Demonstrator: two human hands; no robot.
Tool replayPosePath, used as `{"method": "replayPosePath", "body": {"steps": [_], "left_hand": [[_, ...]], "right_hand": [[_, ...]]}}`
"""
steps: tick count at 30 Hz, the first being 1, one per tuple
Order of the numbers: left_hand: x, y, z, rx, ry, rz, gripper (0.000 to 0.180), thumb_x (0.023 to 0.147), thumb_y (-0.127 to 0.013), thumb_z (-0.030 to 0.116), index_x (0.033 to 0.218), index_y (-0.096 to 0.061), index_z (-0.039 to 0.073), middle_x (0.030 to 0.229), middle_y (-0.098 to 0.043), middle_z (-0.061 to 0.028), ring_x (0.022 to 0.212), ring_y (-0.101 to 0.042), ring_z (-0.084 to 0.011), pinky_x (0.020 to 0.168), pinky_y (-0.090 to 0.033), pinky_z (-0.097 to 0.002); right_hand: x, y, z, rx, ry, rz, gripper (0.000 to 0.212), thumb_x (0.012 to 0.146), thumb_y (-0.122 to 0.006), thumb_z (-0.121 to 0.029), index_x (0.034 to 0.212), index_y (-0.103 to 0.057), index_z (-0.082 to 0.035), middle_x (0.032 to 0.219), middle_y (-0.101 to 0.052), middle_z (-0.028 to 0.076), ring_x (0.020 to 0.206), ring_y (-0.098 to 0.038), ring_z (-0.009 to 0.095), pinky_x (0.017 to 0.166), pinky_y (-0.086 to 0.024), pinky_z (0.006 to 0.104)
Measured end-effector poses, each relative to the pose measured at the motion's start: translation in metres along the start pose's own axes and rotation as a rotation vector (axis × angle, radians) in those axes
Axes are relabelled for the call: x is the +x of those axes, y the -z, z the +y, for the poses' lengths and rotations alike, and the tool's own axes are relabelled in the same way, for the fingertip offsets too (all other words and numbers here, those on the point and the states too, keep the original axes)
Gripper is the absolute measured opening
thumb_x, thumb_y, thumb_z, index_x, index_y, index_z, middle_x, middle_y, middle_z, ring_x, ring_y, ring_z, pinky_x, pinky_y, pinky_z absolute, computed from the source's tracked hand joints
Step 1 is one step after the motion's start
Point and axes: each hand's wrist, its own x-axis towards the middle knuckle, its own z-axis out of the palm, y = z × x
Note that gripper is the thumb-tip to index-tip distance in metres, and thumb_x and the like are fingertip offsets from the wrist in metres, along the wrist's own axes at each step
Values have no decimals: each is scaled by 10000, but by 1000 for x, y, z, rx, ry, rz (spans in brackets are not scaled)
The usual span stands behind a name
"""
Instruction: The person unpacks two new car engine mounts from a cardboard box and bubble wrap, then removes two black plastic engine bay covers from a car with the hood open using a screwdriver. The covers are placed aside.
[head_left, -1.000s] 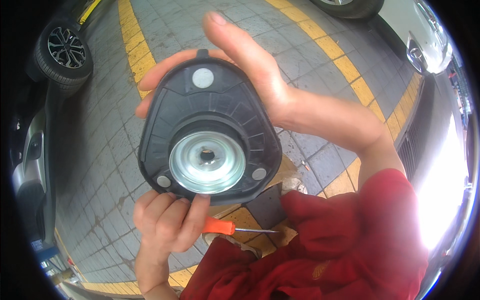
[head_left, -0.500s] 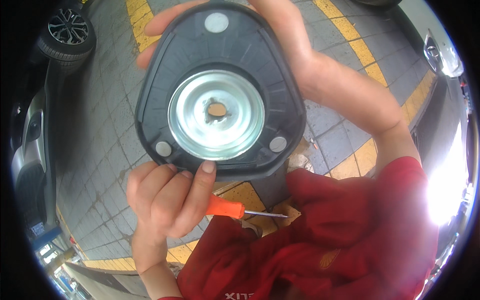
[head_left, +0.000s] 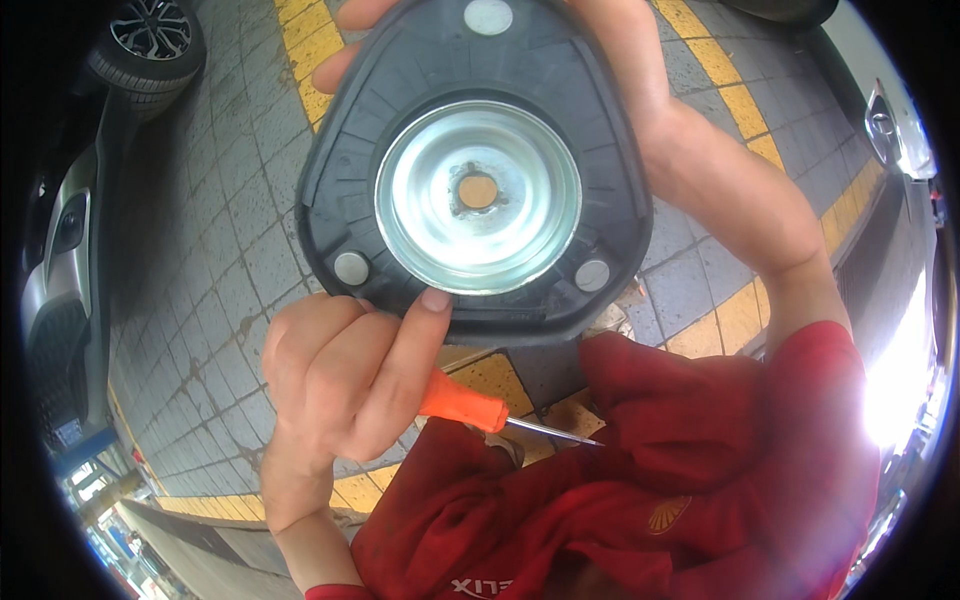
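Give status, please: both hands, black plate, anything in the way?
Left hand: grips orange screwdriver, touches black plate. Right hand: behind plate, partly hidden, holding it. Plate: raised, metal cup in plain view. Nothing in front of centre hole.

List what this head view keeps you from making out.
Head view:
Mount: far side, turned away.
Right hand: partly behind the mount, cut off by the top edge.
Orange handle: rear end, covered by the left hand.
Tool tip: too small to tell its shape.
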Motion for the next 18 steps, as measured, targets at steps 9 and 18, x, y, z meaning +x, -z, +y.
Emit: {"method": "replayPosePath", "body": {"steps": [9, 18], "left_hand": [[-1, -3, 0, -21, 6, 94, 414, 705, -858, 39, 1107, -782, 101, 1045, -567, -20, 951, -606, -223, 746, -540, -355], [-2, -3, 1, -35, -8, 107, 418, 718, -856, 29, 1126, -788, 91, 1018, -576, -21, 924, -609, -221, 740, -532, -357]], "right_hand": [[7, 9, 0, 2, 9, -124, 890, 1072, -321, -792, 1451, -622, -45, 1456, -666, 230, 1343, -651, 349, 1176, -505, 520], [-4, -3, -2, -92, 13, 7, 873, 1073, -326, -793, 1443, -633, -64, 1455, -666, 228, 1327, -664, 345, 1156, -528, 524]]}}
